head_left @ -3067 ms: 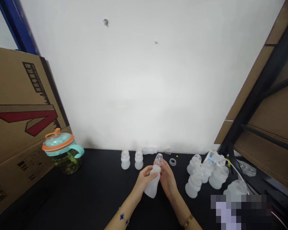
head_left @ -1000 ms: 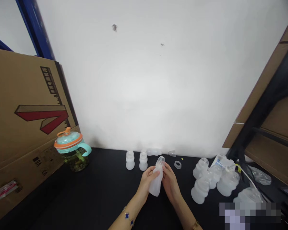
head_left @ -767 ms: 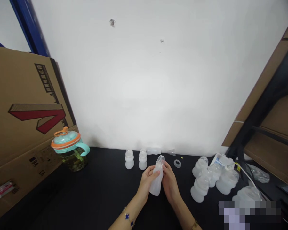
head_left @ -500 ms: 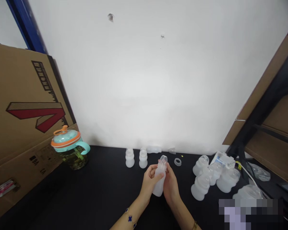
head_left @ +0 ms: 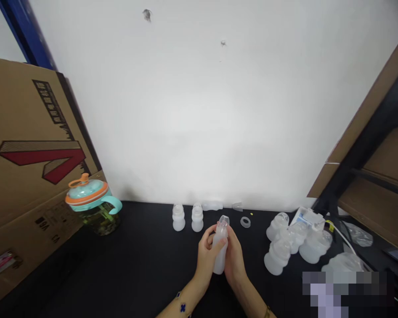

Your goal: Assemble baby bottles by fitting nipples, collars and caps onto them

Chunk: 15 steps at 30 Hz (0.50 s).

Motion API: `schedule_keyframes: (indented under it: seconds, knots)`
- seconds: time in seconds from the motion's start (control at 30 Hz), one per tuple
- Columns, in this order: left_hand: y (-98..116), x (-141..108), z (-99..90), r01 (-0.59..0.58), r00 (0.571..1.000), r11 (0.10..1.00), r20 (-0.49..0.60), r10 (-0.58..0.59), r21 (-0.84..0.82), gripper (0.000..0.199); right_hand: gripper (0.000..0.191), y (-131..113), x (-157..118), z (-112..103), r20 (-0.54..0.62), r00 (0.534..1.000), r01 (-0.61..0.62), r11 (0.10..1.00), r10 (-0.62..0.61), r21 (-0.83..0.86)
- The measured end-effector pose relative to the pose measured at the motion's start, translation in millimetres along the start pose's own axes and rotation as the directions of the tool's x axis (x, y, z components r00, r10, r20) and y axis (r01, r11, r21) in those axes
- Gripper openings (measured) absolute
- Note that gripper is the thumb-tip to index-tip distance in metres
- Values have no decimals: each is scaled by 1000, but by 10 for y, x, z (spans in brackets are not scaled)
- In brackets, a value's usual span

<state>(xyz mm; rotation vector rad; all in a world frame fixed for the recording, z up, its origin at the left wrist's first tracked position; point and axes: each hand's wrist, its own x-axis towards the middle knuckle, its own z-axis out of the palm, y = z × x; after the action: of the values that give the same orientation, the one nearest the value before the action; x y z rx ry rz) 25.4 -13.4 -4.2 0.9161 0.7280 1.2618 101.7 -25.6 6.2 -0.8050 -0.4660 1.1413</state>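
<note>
A translucent white baby bottle (head_left: 220, 256) with a clear cap stands nearly upright between my two hands, a little above or on the black table. My left hand (head_left: 208, 251) wraps its left side, the thumb lying across the front near the neck. My right hand (head_left: 235, 252) closes round the right side, fingers up by the collar and cap. Behind my hands lie a loose clear ring (head_left: 245, 222) and a clear cap (head_left: 238, 206) on its side. A bottle body (head_left: 212, 205) lies against the wall.
Two short capped bottles, a left one (head_left: 178, 217) and a right one (head_left: 197, 217), stand behind my left hand. On the right are several more bottles (head_left: 277, 256), a white box (head_left: 307, 218) and a cable. At left a teal jug (head_left: 94, 203) stands by a cardboard box (head_left: 26, 119).
The bottle has come slightly more upright in my hands, both still holding it. My view has shifted a little, and the surrounding objects stay where they were.
</note>
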Motion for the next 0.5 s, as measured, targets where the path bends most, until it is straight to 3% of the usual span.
schedule_keyframes:
  seconds: [0.1,0.5]
  knots:
    - [-8,-8,-12,-9,1000,1000,-17,9,15,54,36,40,-7,-14,21,997,-70,997,69,29]
    - [45,-52,6,-62,998,996,-17,63,58,40,41,126,-20,-33,-35,998,-50,999,50,-1]
